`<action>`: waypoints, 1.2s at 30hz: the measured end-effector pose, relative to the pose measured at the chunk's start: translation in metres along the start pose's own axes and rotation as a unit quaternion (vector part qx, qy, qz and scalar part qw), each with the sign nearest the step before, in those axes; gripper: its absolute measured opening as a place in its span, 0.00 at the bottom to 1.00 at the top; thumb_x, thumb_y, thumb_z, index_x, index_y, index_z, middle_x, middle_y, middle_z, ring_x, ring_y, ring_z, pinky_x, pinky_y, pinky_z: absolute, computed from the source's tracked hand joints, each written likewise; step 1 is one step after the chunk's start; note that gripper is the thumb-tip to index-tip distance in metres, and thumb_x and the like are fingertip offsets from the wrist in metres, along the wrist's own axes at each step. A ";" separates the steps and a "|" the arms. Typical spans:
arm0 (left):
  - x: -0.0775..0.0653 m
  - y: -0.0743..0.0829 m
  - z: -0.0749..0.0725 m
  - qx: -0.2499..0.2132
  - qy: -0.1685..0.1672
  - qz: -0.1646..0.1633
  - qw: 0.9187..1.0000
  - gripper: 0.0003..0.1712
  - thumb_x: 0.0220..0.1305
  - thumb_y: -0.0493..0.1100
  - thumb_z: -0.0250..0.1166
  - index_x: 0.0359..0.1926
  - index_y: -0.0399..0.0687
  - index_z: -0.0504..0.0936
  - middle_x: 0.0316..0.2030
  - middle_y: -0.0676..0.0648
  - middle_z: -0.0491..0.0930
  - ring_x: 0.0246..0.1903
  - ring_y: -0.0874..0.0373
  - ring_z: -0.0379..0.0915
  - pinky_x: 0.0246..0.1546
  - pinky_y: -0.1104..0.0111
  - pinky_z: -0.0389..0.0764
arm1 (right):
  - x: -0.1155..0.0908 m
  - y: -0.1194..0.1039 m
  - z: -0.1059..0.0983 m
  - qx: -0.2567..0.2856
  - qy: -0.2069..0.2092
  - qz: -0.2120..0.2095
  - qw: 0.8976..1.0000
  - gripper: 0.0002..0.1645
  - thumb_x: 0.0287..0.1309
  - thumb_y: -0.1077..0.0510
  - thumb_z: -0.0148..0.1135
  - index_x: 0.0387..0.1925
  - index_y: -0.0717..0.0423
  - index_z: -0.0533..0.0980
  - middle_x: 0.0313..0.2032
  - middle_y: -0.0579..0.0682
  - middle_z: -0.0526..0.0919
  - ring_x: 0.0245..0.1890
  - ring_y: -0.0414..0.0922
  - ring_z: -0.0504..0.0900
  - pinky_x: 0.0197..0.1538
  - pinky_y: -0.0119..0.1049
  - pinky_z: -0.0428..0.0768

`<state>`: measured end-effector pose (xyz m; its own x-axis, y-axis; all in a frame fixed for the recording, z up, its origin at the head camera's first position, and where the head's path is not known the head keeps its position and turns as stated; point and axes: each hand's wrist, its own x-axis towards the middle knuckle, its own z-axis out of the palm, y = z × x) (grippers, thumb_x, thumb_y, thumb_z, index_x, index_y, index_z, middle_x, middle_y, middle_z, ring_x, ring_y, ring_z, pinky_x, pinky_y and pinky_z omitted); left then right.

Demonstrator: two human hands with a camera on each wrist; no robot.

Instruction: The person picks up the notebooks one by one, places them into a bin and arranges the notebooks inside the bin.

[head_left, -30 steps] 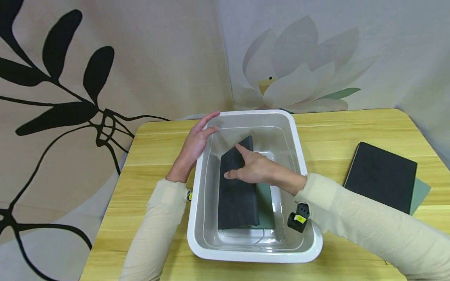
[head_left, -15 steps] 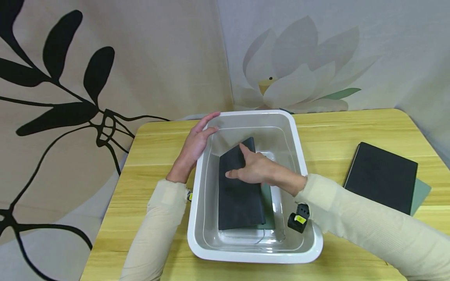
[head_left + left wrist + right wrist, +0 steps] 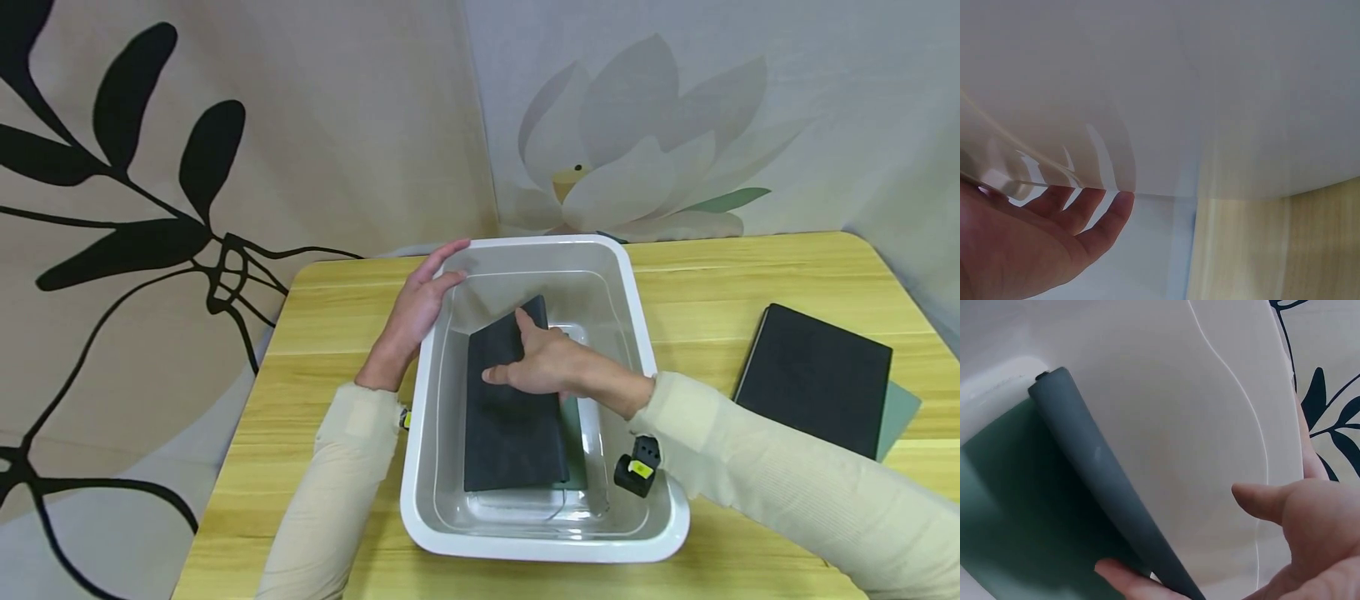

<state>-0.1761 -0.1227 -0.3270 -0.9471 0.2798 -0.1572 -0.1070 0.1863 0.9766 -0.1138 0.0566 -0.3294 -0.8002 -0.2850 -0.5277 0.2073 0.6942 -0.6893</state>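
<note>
A dark notebook leans inside the white plastic basin, tilted, with its spine raised. Beneath it lies a green notebook, partly covered. My right hand is over the dark notebook, index finger and thumb spread straight. In the right wrist view, one fingertip lies by the spine's lower side, and the thumb stands apart from it. At the basin's far left corner, my left hand grips the rim. In the left wrist view, its fingers touch the basin's outer wall.
On the right of the wooden table lies a black notebook on top of a green one. A patterned cloth backdrop rises behind the table's far edge.
The dark notebook's spine side has shifted slightly right, covering more of the green notebook. My right hand has moved a little right with it. My left hand has stayed put.
</note>
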 end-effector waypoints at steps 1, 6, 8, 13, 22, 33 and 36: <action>0.000 0.000 0.000 0.001 0.000 0.001 1.000 0.25 0.69 0.44 0.47 0.66 0.59 0.64 0.63 0.46 0.62 0.59 0.38 0.61 0.52 0.42 0.69 | 0.000 0.000 0.000 -0.004 0.001 0.001 1.000 0.62 0.52 0.40 0.63 0.72 0.46 0.31 0.66 0.61 0.61 0.52 0.55 0.75 0.24 0.41 0.80; 0.000 0.001 0.000 0.004 0.002 0.000 1.000 0.25 0.69 0.44 0.47 0.66 0.59 0.64 0.63 0.46 0.62 0.59 0.38 0.61 0.52 0.41 0.69 | 0.001 -0.001 0.000 -0.030 0.009 0.014 0.999 0.63 0.52 0.38 0.62 0.72 0.47 0.30 0.67 0.63 0.57 0.45 0.53 0.77 0.23 0.41 0.80; 0.000 0.001 0.000 0.005 0.002 0.000 1.000 0.25 0.69 0.44 0.47 0.66 0.59 0.64 0.63 0.46 0.62 0.58 0.38 0.61 0.52 0.41 0.69 | 0.001 -0.001 0.000 -0.043 0.011 0.020 0.999 0.63 0.52 0.37 0.61 0.72 0.47 0.29 0.67 0.65 0.53 0.42 0.53 0.78 0.22 0.41 0.80; 0.000 0.001 0.000 0.005 0.003 -0.001 1.000 0.25 0.69 0.44 0.47 0.66 0.60 0.64 0.63 0.46 0.63 0.58 0.38 0.62 0.51 0.41 0.69 | 0.000 -0.002 0.000 -0.057 0.006 0.031 0.998 0.64 0.52 0.36 0.61 0.72 0.49 0.28 0.67 0.68 0.48 0.36 0.51 0.79 0.23 0.41 0.80; 0.000 0.000 0.000 0.004 0.006 -0.003 1.000 0.25 0.69 0.44 0.47 0.66 0.60 0.65 0.63 0.47 0.63 0.58 0.38 0.62 0.51 0.41 0.69 | 0.000 -0.002 0.001 -0.061 -0.003 0.046 0.997 0.64 0.53 0.36 0.60 0.72 0.49 0.27 0.68 0.70 0.43 0.29 0.50 0.80 0.25 0.41 0.81; 0.001 0.000 0.001 0.008 0.008 -0.003 1.000 0.25 0.69 0.44 0.47 0.66 0.60 0.65 0.63 0.47 0.63 0.59 0.39 0.62 0.52 0.42 0.68 | 0.001 -0.001 0.001 -0.088 0.000 0.054 0.995 0.65 0.52 0.34 0.59 0.72 0.50 0.27 0.69 0.70 0.33 0.36 0.55 0.80 0.24 0.39 0.81; 0.001 0.000 0.000 0.006 0.005 -0.002 1.000 0.25 0.69 0.44 0.47 0.66 0.60 0.64 0.63 0.46 0.63 0.58 0.38 0.62 0.52 0.42 0.69 | 0.001 -0.001 0.000 -0.096 -0.002 0.056 0.994 0.65 0.52 0.33 0.58 0.72 0.49 0.27 0.69 0.70 0.32 0.32 0.54 0.80 0.25 0.39 0.81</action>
<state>-0.1767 -0.1221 -0.3274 -0.9495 0.2703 -0.1594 -0.1067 0.1996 0.9741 -0.1145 0.0554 -0.3294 -0.7762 -0.2012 -0.5975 0.1831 0.8349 -0.5191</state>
